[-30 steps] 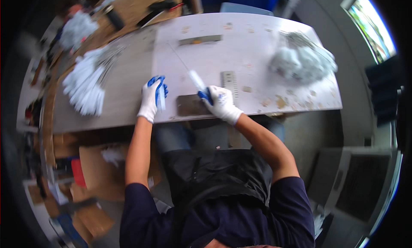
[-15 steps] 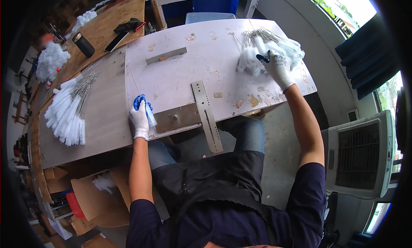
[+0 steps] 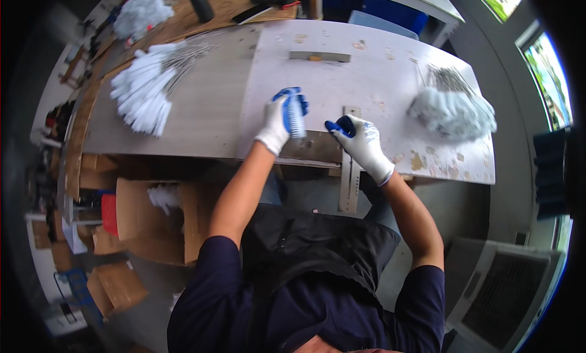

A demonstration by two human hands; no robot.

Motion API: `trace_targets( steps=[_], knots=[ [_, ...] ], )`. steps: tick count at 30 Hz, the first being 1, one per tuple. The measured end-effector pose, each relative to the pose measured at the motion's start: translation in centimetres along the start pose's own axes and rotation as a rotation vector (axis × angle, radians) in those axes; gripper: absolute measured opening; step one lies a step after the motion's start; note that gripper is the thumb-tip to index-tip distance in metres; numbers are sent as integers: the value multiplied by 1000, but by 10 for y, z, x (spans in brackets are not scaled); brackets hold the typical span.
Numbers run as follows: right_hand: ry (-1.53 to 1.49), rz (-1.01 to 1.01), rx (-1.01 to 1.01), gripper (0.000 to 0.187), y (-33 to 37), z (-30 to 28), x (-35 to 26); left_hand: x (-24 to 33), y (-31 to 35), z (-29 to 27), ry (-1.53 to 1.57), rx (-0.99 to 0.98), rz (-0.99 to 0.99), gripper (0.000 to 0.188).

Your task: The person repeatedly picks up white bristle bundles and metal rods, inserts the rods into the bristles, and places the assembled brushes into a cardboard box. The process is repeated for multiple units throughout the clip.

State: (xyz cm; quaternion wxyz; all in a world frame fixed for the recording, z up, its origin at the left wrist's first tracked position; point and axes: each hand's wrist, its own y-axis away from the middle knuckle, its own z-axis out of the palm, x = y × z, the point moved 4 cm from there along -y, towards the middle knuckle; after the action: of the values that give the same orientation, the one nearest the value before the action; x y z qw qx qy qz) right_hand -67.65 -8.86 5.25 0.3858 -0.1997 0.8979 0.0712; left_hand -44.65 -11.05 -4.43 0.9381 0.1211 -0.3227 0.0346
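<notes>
**Brush held at the counter's near edge**

The left hand, in a white knit glove with blue-coated fingertips, closes around a small white brush; its short bristles form a narrow, fuzzy cylinder standing up between the curled fingers. The brush sits just left of the metal ruler, a flat grey strip with a slot and punched holes that overhangs the edge of the counter. The right hand, gloved the same way, rests on the ruler's upper end with fingers bent; whether it grips anything cannot be told. The counter's pale board is scuffed and stained. Far right of the ruler lies a fluffy heap of white brushes with thin wire stems; far left lies another fanned pile.
</notes>
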Motion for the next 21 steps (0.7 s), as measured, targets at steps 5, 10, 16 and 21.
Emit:
trace_targets(
  steps=[5,10,16,21],
  knots=[
    [10,-28,-147,42,-31,58,-6,-11,-1,27,-35,-89,-64,38],
    [-207,72,-99,33,-35,65,10,-9,-5,16,-261,50,-69,34],
    [-87,81,-161,33,-42,69,22,8,-11,31,-663,28,-147,25],
    [40,68,-186,35,-43,71,14,7,-23,19,-837,72,-84,25]
  ],
)
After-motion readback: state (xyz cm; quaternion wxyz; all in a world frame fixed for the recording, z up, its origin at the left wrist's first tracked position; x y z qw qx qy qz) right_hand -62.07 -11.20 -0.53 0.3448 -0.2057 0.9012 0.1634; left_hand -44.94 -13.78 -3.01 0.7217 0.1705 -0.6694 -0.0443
